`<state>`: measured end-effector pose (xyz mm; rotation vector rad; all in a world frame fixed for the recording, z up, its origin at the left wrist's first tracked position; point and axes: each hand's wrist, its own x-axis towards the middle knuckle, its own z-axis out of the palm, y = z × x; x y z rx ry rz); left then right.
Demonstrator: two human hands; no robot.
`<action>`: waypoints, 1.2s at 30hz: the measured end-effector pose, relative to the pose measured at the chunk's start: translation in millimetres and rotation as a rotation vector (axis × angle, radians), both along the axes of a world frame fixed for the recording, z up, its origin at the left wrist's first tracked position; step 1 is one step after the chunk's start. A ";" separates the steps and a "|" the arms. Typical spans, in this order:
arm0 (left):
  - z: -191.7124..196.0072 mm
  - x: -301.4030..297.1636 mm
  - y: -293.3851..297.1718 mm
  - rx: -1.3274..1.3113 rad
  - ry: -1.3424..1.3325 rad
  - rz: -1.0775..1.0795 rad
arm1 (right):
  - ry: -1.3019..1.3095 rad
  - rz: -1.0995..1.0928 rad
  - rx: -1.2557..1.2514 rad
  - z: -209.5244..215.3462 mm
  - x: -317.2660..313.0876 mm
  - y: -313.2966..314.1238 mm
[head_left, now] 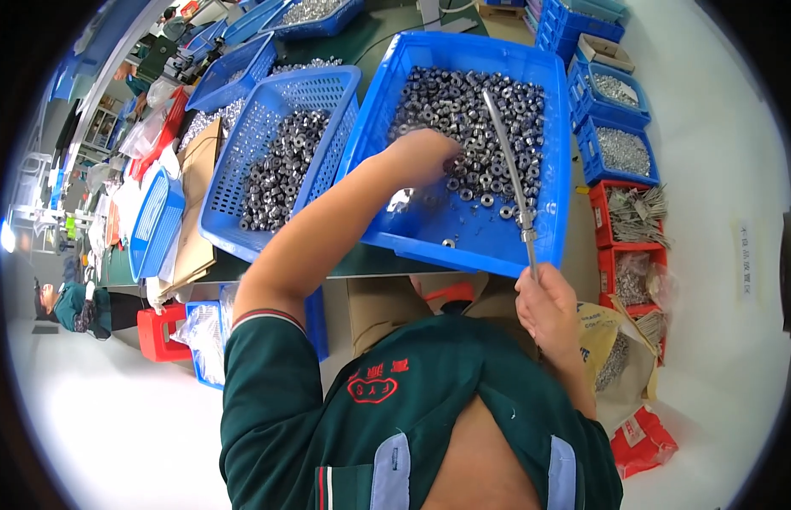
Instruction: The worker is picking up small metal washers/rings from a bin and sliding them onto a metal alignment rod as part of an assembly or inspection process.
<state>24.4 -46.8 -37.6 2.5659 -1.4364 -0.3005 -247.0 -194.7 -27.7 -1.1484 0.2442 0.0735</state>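
A large blue plastic bin [548, 161] tilts toward me on the table edge, partly filled with small grey metal ring parts [463, 110]. My left hand [425, 155] reaches into the bin with its fingers curled down among the rings; what the fingers hold is hidden. My right hand [544, 302] is closed around the lower end of a long thin metal rod [508, 161]. The rod slants up over the pile, with several rings threaded on it near the bin's front rim.
A blue perforated basket [234, 153] of similar rings stands to the left. Small blue and red bins [621, 153] of metal parts line the right side. Cardboard boxes [378, 310], bags and a red stool [158, 333] sit below the table. Another person [73, 306] is far left.
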 end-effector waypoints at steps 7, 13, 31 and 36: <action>34.8 11.8 20.6 -0.850 1.316 0.350 | 0.011 0.019 0.010 -2.2 -4.1 0.0; 38.2 1.5 17.3 -1.103 1.568 0.337 | -0.022 0.038 -0.091 0.5 -5.7 1.6; 45.2 -18.5 16.2 -1.003 1.438 0.245 | 0.016 0.041 -0.409 13.2 -7.7 9.7; 43.6 -43.8 6.2 -0.812 1.504 -0.001 | 0.056 0.002 -0.178 28.4 5.1 19.4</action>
